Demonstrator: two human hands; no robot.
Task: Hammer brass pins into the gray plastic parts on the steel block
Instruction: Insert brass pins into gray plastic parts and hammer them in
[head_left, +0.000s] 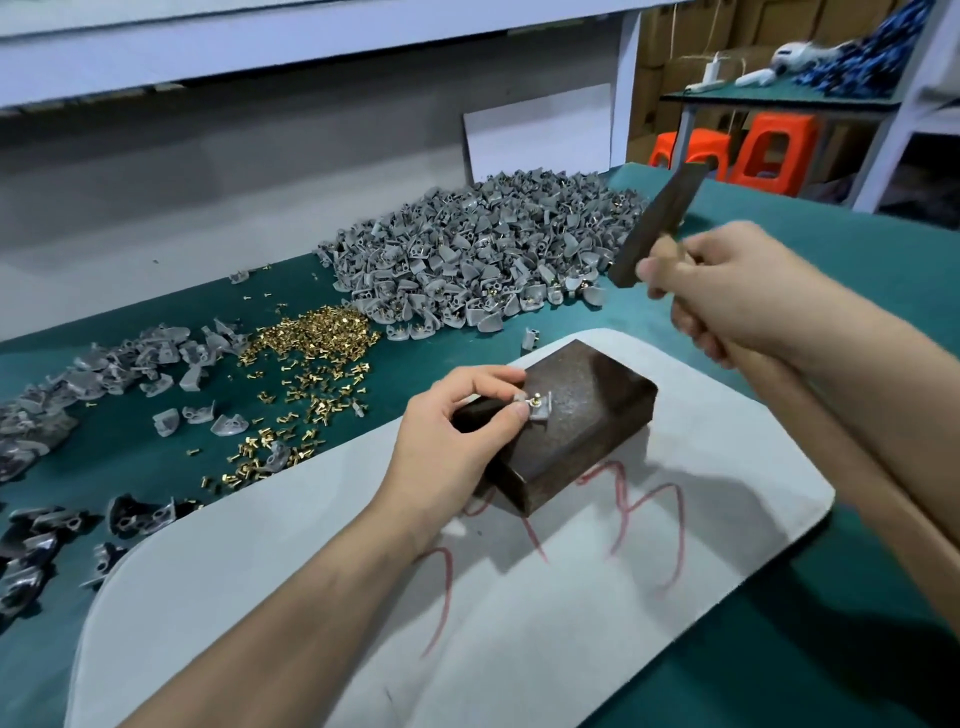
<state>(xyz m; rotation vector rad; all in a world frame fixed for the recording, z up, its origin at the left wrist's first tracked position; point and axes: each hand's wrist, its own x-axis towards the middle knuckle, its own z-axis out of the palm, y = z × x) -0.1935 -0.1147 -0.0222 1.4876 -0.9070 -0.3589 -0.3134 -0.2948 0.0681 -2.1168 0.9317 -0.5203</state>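
Teal-covered desk (831, 649) under a pale gray rounded mat (519, 597), with a dark rusty steel block (587, 410) towards the mat's far edge. Left grip (447, 431) pinching a small gray plastic part (540, 413), upright brass pin (534, 401) in it, on the block's top. Right grip (727, 301) clamped on a wooden-handled hammer (657, 223), raised right of the left grip. Beyond the left grip, a heap of gray parts (483, 254) and scattered loose brass pins (311, 338); a wide stretch of mat nearer.

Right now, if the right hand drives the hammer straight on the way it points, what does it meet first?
Likely the brass pin in the gray plastic part on the steel block; the left hand pinches that part right beside it, depth unclear.
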